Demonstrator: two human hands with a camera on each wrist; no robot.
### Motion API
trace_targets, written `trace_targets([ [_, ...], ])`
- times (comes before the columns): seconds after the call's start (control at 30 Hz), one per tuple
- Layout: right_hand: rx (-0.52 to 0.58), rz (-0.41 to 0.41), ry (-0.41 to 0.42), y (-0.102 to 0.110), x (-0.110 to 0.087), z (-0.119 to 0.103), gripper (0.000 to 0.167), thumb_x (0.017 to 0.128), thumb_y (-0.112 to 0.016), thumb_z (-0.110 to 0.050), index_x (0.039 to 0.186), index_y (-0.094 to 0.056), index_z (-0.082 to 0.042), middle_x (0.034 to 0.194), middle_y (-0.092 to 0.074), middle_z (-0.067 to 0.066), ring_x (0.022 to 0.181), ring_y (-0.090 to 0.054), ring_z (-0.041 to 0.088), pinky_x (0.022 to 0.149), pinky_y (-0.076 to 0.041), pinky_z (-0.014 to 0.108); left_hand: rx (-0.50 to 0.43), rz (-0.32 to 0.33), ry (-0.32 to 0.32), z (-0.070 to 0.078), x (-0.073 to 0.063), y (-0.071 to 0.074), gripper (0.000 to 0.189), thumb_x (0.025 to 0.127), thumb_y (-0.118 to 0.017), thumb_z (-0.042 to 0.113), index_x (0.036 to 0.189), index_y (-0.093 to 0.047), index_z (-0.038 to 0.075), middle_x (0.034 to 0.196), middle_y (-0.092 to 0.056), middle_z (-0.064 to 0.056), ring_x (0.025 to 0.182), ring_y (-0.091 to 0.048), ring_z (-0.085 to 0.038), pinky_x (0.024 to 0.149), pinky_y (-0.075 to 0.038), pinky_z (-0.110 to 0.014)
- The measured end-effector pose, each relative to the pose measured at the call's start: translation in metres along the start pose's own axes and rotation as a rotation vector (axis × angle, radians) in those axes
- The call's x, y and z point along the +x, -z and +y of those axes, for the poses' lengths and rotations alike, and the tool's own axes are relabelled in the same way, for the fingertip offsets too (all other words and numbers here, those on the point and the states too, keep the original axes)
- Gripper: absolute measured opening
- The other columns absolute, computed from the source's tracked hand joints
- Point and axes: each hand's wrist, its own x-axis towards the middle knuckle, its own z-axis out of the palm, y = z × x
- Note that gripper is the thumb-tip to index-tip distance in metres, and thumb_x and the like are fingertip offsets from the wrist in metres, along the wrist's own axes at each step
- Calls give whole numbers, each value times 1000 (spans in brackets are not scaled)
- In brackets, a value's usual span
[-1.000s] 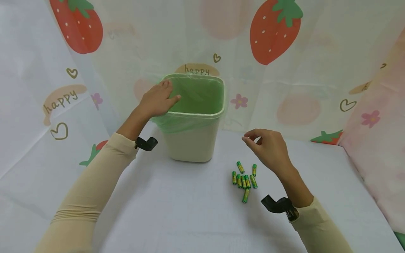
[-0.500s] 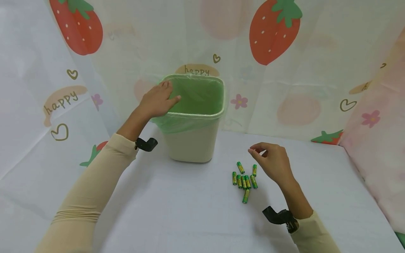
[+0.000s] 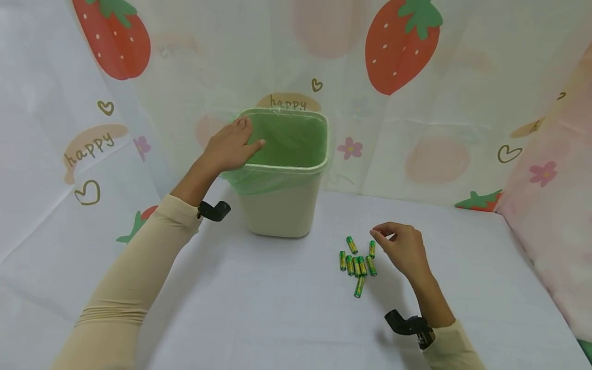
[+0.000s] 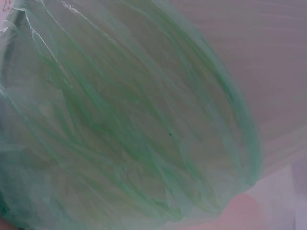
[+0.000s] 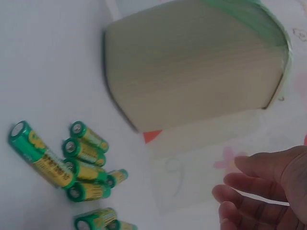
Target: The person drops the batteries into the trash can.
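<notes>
My left hand (image 3: 231,146) rests on the left rim of a cream trash bin (image 3: 282,205) lined with a green plastic bag (image 3: 296,136). Its thumb reaches out over the bin's mouth. The left wrist view is filled by the creased bag (image 4: 134,124) hanging outside the bin. To the right, my right hand (image 3: 401,249) hovers beside a cluster of green and yellow batteries (image 3: 356,265) lying on the table. In the right wrist view its loosely bent fingers (image 5: 240,201) hold nothing, and several batteries (image 5: 86,172) lie to the left.
A white cloth covers the table (image 3: 259,308). Behind the bin hangs a strawberry-patterned curtain (image 3: 351,108), which continues along both sides. A black wrist camera (image 3: 407,325) sits on the right wrist, another wrist camera (image 3: 214,211) on the left.
My right hand has come down and slightly right, from above the batteries to right beside them. My left hand, the bin and the batteries have stayed in place.
</notes>
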Motion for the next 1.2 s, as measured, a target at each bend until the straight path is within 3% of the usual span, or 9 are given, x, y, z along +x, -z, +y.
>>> trace_targets([
  [0.47,-6,-21,-94,-18,-2,35,20,95,-73,-17,104,-77,0,87,-74,14,60,-64,16,52,-49,30,-9,2,6,2,-1,1,77,112,-29,45,158,-1,-10,167,2,-26,155,2,-36,126,-2,-47],
  [0.83,-62,-24,-160,-24,-3,50,26,94,-74,-21,108,-75,1,92,-74,17,74,-63,25,53,-45,30,-11,6,10,0,0,1,78,111,-29,46,159,-1,-8,167,2,-25,156,3,-35,126,-2,-47],
  [1.2,-72,-59,-211,-35,-6,62,32,93,-75,-25,110,-73,1,92,-73,16,72,-62,24,54,-45,31,-16,4,3,0,0,0,76,112,-30,44,159,-2,-9,167,1,-26,156,3,-36,126,-2,-47],
])
